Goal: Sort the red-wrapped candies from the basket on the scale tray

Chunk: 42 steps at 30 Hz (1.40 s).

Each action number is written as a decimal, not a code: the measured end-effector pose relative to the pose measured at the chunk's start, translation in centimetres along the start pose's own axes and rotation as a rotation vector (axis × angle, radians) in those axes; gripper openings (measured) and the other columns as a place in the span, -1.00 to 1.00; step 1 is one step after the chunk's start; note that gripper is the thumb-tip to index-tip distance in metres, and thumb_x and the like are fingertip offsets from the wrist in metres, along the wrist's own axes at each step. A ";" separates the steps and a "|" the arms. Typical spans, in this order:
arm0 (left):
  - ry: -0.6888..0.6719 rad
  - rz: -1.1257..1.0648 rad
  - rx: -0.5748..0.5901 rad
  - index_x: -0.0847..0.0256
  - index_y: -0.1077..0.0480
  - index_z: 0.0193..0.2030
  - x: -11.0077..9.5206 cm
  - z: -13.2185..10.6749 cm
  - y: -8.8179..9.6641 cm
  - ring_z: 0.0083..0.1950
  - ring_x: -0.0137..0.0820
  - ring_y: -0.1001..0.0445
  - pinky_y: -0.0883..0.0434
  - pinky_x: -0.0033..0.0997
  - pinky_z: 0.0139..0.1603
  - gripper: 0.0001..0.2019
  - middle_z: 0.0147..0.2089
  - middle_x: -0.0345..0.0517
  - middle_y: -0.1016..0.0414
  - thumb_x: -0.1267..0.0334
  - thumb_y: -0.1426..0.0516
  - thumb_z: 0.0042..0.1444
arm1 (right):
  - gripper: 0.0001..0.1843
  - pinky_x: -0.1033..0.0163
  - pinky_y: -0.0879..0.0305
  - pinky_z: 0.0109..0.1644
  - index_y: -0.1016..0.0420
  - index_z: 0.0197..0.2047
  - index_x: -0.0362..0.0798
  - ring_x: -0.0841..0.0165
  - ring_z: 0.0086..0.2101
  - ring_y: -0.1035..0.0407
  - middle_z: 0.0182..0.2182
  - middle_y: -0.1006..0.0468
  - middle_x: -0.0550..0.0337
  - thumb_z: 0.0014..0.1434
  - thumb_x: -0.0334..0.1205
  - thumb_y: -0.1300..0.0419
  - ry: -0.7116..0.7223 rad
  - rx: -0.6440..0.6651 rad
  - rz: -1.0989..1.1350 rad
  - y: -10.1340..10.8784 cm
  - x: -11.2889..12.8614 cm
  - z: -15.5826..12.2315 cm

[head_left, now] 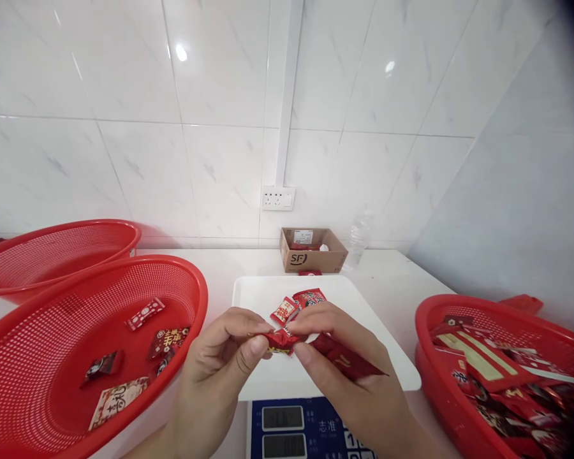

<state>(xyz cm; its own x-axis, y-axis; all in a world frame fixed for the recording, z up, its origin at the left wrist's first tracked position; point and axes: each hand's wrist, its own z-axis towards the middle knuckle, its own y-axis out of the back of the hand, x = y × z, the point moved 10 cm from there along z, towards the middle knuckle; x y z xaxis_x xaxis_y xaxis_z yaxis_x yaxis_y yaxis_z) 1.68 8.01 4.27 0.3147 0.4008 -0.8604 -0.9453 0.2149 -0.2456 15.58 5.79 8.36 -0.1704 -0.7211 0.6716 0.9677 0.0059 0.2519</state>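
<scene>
My left hand [220,366] and my right hand [344,370] meet over the white scale tray [268,293], both pinching a small red wrapped candy [280,341] between thumb and fingers. A dark red packet [347,360] lies across my right hand, under its fingers. Two more red wrapped candies [296,306] rest on the tray just beyond my fingertips. The scale's blue front panel with two displays [291,430] shows below my hands.
A red mesh basket [52,299] at left holds several candies and packets; another red basket [52,245] sits behind it. A red basket [440,312] at right is full of red packets. A cardboard box [313,255] and a clear bottle [358,239] stand by the tiled wall.
</scene>
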 end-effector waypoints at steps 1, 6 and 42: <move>0.004 -0.004 0.001 0.08 -0.55 -0.28 0.0 0.0 0.0 -0.28 -0.44 -0.43 -0.45 -0.49 -0.23 -0.93 -0.32 -0.15 -0.48 0.28 -0.21 0.16 | -0.83 0.22 -0.40 -0.29 -0.47 -0.18 0.04 0.35 -0.32 -0.43 -0.34 -0.53 0.18 0.19 -0.40 -0.17 -0.008 0.018 0.029 -0.1 -0.1 0.0; 0.023 -0.008 0.009 0.08 -0.55 -0.28 0.4 -0.1 -0.2 -0.28 -0.42 -0.45 -0.46 -0.47 -0.23 -0.94 -0.30 -0.14 -0.48 0.29 -0.22 0.15 | -0.91 0.24 -0.40 -0.33 -0.49 -0.27 0.02 0.34 -0.34 -0.44 -0.39 -0.55 0.19 0.16 -0.37 -0.23 -0.024 0.020 0.046 -0.2 0.0 0.2; 0.197 -0.104 0.156 0.01 -0.51 -0.24 1.4 -0.3 -1.9 -0.22 -0.55 -0.41 -0.37 -0.69 -0.18 -0.94 -0.31 -0.28 -0.48 0.24 -0.25 0.13 | -0.87 0.37 -0.27 -0.38 -0.35 -0.30 0.03 0.47 -0.41 -0.31 -0.41 -0.40 0.30 0.18 -0.39 -0.21 0.051 -0.004 -0.022 -0.2 0.8 -0.2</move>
<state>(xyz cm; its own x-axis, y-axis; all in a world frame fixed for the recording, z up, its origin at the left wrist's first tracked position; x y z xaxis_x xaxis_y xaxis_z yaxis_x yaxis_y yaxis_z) 3.94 7.92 3.38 0.3718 0.1922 -0.9082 -0.8794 0.3865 -0.2782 15.26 5.10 8.65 -0.1821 -0.7556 0.6293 0.9645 -0.0129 0.2636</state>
